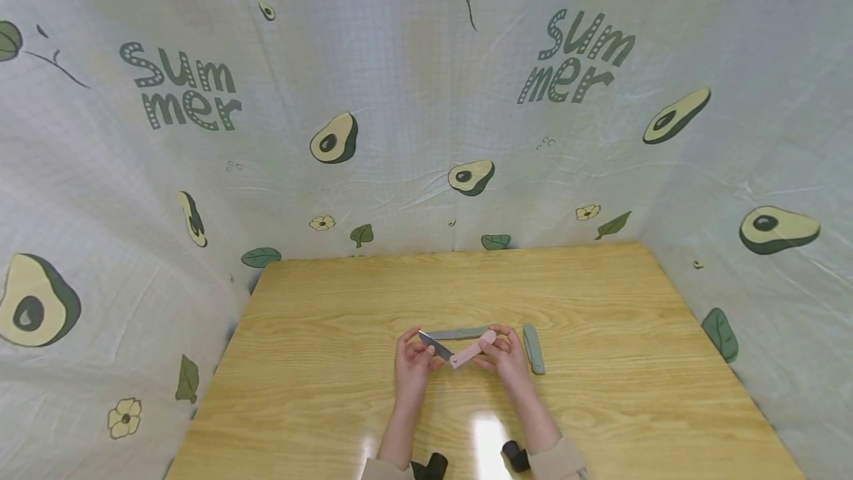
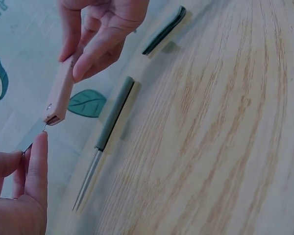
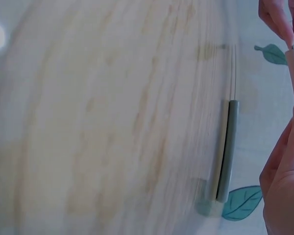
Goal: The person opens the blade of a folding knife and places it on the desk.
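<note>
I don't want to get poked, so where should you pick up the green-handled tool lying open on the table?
Probably best by the middle of its green handle, from above and the right. The tool lies flat, and its bare metal end sticks out to the left, so that side is better avoided.

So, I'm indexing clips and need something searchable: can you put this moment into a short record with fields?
Left hand: pinches the blade of the pink knife
Right hand: grips its handle
Pink knife state: partly open, blade angled to handle
Open green knife: on the table, beyond the hands
Folded green knife: right of the right hand, no blade showing
Backdrop: cloth printed with avocados, leaves, "summer"
</note>
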A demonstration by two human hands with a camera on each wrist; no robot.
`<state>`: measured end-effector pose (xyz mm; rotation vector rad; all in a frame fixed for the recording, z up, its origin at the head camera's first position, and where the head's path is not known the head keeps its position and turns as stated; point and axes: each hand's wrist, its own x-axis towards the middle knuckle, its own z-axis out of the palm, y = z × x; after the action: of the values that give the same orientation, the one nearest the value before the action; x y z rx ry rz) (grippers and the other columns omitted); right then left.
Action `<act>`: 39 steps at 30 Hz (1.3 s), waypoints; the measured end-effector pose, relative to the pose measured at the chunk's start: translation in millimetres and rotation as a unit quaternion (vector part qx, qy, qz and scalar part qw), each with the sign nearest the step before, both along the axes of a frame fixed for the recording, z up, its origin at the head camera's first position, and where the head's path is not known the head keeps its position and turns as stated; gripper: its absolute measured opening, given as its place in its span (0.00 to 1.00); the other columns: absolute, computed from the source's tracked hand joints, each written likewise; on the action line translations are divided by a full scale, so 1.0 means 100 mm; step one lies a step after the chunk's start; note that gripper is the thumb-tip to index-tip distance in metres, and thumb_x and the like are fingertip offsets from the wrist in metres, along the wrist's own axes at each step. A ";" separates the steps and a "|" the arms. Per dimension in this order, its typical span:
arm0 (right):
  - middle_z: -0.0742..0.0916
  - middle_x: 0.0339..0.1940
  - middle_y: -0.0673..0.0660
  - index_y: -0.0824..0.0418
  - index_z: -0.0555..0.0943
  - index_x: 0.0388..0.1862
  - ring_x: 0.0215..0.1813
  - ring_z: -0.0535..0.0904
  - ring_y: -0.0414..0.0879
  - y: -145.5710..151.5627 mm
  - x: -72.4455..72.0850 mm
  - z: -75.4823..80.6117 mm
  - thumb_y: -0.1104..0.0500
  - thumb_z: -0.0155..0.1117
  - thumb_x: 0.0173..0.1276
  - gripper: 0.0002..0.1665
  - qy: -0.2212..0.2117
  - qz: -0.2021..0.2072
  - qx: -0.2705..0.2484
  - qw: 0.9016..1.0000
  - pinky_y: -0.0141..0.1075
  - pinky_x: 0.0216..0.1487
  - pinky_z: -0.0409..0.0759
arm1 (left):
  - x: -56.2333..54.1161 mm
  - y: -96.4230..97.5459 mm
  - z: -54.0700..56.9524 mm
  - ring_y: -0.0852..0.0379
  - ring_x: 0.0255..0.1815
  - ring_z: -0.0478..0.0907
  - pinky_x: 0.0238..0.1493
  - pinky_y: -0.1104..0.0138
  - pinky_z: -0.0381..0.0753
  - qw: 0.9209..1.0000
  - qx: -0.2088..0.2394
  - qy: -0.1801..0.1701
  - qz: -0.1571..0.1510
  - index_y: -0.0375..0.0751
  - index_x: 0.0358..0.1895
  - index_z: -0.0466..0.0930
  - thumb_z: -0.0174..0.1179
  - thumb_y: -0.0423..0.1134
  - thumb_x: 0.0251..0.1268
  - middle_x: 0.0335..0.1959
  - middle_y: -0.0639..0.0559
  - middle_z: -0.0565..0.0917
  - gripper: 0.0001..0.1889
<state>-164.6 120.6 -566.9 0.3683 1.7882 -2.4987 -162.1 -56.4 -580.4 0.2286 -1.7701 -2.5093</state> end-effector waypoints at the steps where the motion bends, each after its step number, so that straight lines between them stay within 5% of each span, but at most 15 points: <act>1: 0.79 0.40 0.58 0.71 0.61 0.64 0.41 0.82 0.46 0.00 0.00 -0.01 0.72 0.55 0.70 0.26 0.001 -0.003 -0.001 1.000 0.41 0.46 0.87 | 0.00 0.00 0.00 0.57 0.37 0.79 0.41 0.62 0.88 1.000 0.002 0.000 0.001 0.29 0.67 0.58 0.54 0.21 0.65 0.37 0.47 0.69 0.28; 32: 0.78 0.39 0.55 0.69 0.56 0.62 0.39 0.83 0.43 -0.10 0.07 -0.03 0.72 0.51 0.73 0.24 0.003 -0.077 -0.086 0.993 0.37 0.47 0.86 | 0.07 0.15 -0.01 0.53 0.43 0.79 0.50 0.60 0.85 0.993 0.097 -0.013 0.069 0.32 0.65 0.50 0.47 0.20 0.70 0.41 0.45 0.68 0.24; 39: 0.78 0.46 0.62 0.69 0.56 0.62 0.40 0.84 0.44 -0.11 0.08 -0.03 0.71 0.52 0.73 0.23 0.007 -0.090 -0.101 0.991 0.39 0.49 0.86 | 0.08 0.17 -0.01 0.49 0.47 0.78 0.53 0.58 0.83 0.992 0.101 -0.009 0.070 0.33 0.66 0.49 0.46 0.21 0.71 0.45 0.41 0.68 0.25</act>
<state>-156.2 109.2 -569.9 0.5241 1.5507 -2.7781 -154.0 -39.0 -581.8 0.3737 -1.4491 -2.5899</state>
